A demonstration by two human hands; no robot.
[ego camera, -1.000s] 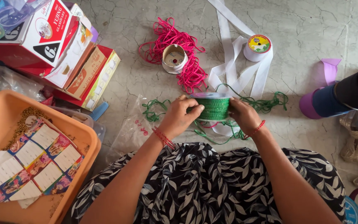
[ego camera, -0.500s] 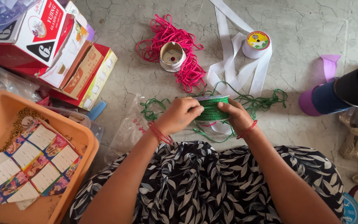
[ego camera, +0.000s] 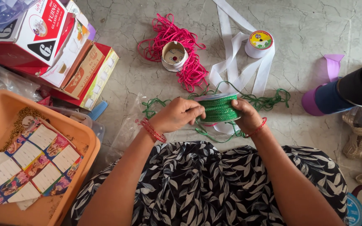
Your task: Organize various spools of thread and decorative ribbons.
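A spool of green cord [ego camera: 219, 108] is held between both hands above my lap. My left hand [ego camera: 177, 115] pinches the spool's left end and the cord there. My right hand [ego camera: 246, 116] grips its right end. Loose green cord [ego camera: 273, 100] trails over the stone floor behind and below the spool. Red bangles circle both wrists.
A tangle of pink cord with its bare spool [ego camera: 174, 55] lies farther out, next to a white ribbon roll [ego camera: 259, 43]. Stacked cartons [ego camera: 59, 50] sit at upper left. An orange tub [ego camera: 84, 138] of small cards is at left. A purple roll [ego camera: 315, 100] lies right.
The hands and the green spool stay in about the same spot; the fingers have shifted slightly on the spool. The view has drifted a little.
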